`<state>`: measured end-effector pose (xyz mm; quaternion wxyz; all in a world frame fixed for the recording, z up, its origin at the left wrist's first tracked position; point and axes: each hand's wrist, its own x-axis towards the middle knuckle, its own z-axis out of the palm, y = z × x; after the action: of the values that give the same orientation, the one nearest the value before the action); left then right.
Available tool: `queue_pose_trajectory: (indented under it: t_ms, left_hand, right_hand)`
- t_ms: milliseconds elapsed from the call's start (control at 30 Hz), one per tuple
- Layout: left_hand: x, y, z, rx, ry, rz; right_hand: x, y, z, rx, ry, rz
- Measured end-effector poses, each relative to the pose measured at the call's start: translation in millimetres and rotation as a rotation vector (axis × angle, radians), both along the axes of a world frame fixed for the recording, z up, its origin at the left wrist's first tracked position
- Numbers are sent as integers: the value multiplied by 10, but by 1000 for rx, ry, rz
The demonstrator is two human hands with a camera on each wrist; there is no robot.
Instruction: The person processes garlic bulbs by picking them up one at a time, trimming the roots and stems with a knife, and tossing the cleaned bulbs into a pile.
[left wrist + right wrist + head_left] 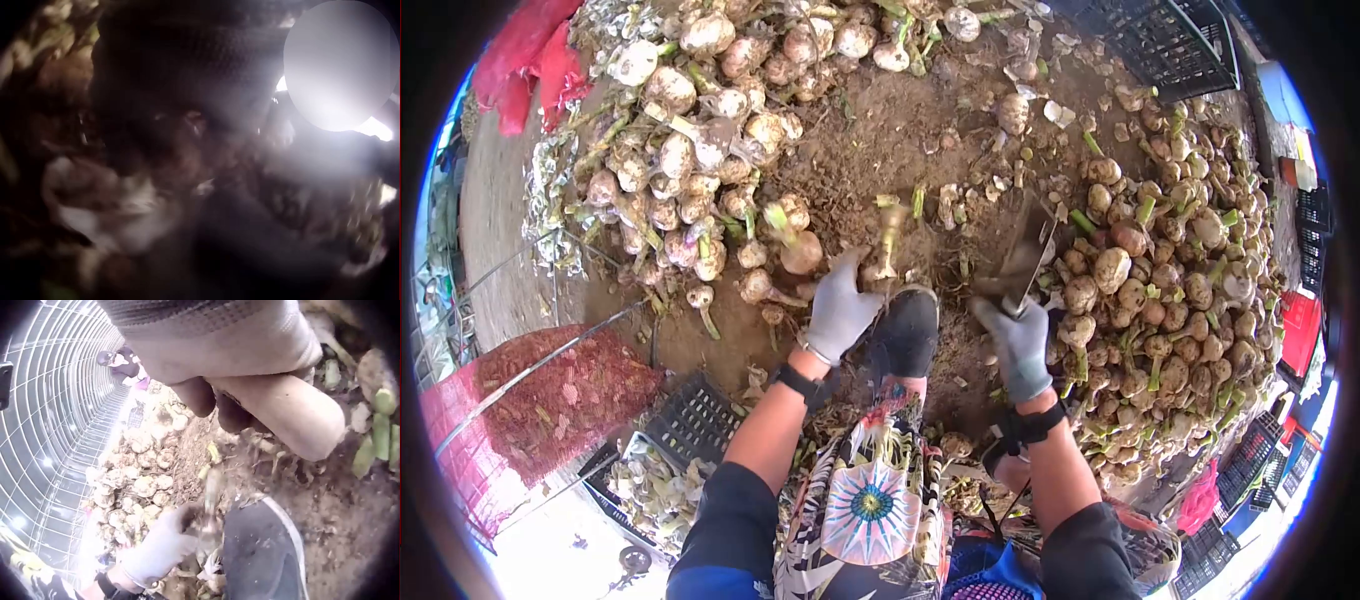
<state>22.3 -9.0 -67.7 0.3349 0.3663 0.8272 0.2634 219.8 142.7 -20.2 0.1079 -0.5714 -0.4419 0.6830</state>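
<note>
My gloved left hand (840,305) is beside the dark shoe (905,335), thumb spread away from the fingers, nothing visible in its grasp. Just past its fingertips is a blurred cut garlic stalk (888,240). A garlic bulb (802,252) with a blurred green stalk lies up and left of this hand. On the other side of the shoe, my gloved right hand (1020,345) grips a knife (1040,260), blade pointing away from me. The right wrist view shows its pale rounded handle (294,415) under the glove. The left wrist view is dark and blurred.
Heaps of garlic bulbs lie at the left (685,170) and right (1180,280). Bare soil (880,130) with scraps runs between them. A red mesh sack (570,390) and a black crate (695,420) stand at lower left. Another person (125,365) is farther off.
</note>
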Motion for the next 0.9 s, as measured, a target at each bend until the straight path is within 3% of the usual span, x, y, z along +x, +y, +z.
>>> queue_pose_trajectory:
  t_ms: [33, 167, 267, 333, 400, 467, 533, 567, 633, 667, 767, 800, 867, 900]
  left_hand:
    - [13, 27, -27, 165, -110, 195]
    - [201, 251, 348, 350, -49, 38]
    - [231, 309, 735, 227, -188, -70]
    - [157, 357, 908, 250, -123, -121]
    - [99, 371, 1040, -137, 12, -249]
    - [152, 305, 905, -19, 33, -227]
    - [254, 281, 734, 302, -372, 53]
    - [276, 273, 714, 302, -372, 56]
    - [303, 275, 705, 355, -998, 316]
    - [292, 261, 697, 356, -1002, 315]
    - [164, 202, 692, 272, -1082, 394]
    - [200, 152, 640, 273, -1085, 392]
    - [309, 18, 435, 438, -970, 386]
    - [284, -47, 358, 396, -911, 322]
  right_hand:
    - [-84, -21, 34, 16, 51, 40]
    - [-380, -88, 277, -60, 187, 169]
    - [-436, -67, 263, -101, 246, 73]
    - [-419, 4, 255, -162, 200, 65]
    - [-414, 4, 159, -195, 263, -57]
    - [-483, 4, 188, -208, 260, -85]
    - [-538, -12, 182, -270, 272, -176]
    - [-537, 0, 222, -271, 271, -173]
    - [-495, 65, 341, -217, 156, 33]
    - [-431, 49, 307, -215, 153, 32]
    - [-273, 16, 311, 877, -88, 600]
    - [-241, 19, 378, 878, -91, 599]
    - [-256, 51, 563, 961, -309, 1016]
    - [-254, 57, 582, 971, -306, 1011]
